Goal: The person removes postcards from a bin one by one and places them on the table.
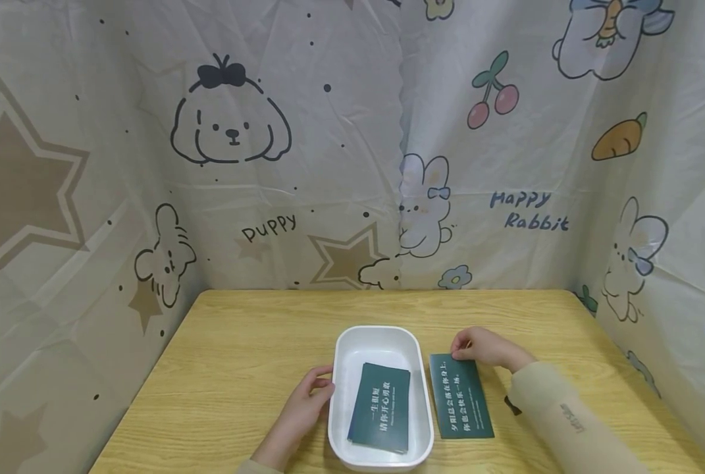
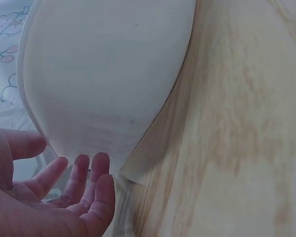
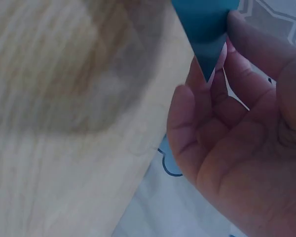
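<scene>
A white plastic tray (image 1: 337,421) stands on the table with a small stack of dark green printed cards (image 1: 382,408) lying inside it. Against the tray's left side is my left hand (image 1: 305,405). In the left wrist view its thumb reaches the rim and its loosely bent fingertips (image 2: 101,160) meet the outer wall. My right hand (image 1: 488,347) pinches a single green card (image 1: 461,398) by its far edge, just right of the tray. White lettering runs along this card. The right wrist view shows the card's corner (image 3: 204,44) between thumb and fingers.
Wood-grain table (image 1: 257,336) surrounds the tray. A patterned cloth (image 1: 340,171) hangs behind the table and along both sides. By the right sleeve (image 1: 565,408) a small black strap piece (image 1: 513,405) shows at the wrist.
</scene>
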The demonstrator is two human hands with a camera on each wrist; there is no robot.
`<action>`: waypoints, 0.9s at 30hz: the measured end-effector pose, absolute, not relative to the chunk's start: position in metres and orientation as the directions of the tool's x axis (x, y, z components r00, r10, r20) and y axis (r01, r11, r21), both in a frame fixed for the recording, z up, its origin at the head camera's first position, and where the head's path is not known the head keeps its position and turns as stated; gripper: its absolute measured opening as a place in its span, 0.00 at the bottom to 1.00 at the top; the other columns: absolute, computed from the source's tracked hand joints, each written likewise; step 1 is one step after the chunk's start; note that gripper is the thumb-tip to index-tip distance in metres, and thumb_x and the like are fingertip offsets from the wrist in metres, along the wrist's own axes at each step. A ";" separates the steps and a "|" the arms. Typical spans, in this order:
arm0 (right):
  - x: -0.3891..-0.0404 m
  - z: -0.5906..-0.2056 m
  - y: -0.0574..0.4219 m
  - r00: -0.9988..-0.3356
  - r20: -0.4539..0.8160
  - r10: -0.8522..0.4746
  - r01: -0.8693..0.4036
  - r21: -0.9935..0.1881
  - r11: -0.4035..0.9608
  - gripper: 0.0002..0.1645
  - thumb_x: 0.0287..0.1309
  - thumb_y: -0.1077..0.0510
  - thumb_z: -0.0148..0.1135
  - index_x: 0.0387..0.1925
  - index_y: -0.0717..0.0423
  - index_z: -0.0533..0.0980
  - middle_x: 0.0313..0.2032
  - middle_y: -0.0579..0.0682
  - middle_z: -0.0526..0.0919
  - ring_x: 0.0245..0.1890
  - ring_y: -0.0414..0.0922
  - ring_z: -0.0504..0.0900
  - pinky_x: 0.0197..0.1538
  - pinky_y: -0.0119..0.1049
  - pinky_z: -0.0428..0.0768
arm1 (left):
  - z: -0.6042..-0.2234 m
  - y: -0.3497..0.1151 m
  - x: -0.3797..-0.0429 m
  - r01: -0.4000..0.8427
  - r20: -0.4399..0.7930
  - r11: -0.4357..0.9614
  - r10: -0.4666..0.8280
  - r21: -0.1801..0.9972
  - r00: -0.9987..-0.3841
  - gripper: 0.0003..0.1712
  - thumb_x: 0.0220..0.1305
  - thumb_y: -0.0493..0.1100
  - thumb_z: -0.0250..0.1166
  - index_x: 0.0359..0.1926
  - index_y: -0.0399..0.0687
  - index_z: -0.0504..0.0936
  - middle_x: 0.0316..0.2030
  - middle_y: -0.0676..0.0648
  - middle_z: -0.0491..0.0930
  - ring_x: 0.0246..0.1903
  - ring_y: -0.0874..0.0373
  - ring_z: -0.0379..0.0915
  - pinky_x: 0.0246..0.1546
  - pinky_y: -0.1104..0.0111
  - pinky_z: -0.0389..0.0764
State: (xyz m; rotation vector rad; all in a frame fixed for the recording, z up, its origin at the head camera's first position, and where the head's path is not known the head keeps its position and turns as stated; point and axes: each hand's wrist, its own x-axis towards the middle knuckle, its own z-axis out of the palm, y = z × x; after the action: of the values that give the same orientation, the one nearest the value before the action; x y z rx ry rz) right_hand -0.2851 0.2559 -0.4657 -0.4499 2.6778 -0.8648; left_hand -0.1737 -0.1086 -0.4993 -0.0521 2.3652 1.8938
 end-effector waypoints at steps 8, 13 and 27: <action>-0.283 -0.473 0.249 -0.933 -0.136 -0.333 -0.212 -0.542 0.813 0.04 0.56 0.62 0.63 0.27 0.54 0.78 0.26 0.47 0.78 0.29 0.43 0.73 0.39 0.41 0.76 | -0.500 -0.108 -0.174 -0.109 -0.120 0.243 0.031 0.964 -0.992 0.24 0.67 0.45 0.56 0.62 0.47 0.70 0.49 0.38 0.74 0.42 0.51 0.73 0.41 0.58 0.81; -0.282 -0.476 0.247 -0.938 -0.113 -0.329 -0.227 -0.516 0.826 0.04 0.54 0.63 0.65 0.26 0.55 0.78 0.25 0.47 0.79 0.27 0.42 0.73 0.36 0.40 0.77 | -0.499 -0.108 -0.175 -0.117 -0.128 0.253 0.028 0.960 -0.991 0.23 0.68 0.46 0.56 0.62 0.47 0.70 0.50 0.38 0.74 0.42 0.51 0.73 0.42 0.57 0.81; -0.280 -0.482 0.242 -0.956 -0.119 -0.267 -0.174 -0.501 0.848 0.04 0.53 0.63 0.66 0.27 0.53 0.78 0.25 0.47 0.78 0.26 0.42 0.73 0.34 0.37 0.78 | -0.498 -0.108 -0.173 -0.104 -0.116 0.241 0.035 0.965 -0.993 0.24 0.68 0.46 0.56 0.63 0.47 0.70 0.49 0.38 0.74 0.42 0.52 0.73 0.41 0.56 0.81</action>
State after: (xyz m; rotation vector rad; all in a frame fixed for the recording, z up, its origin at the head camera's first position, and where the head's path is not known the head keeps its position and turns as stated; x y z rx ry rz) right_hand -0.2804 0.2420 -0.4823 -0.3423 2.8408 -0.7436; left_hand -0.1730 -0.1082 -0.4977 -0.0668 2.3835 1.8670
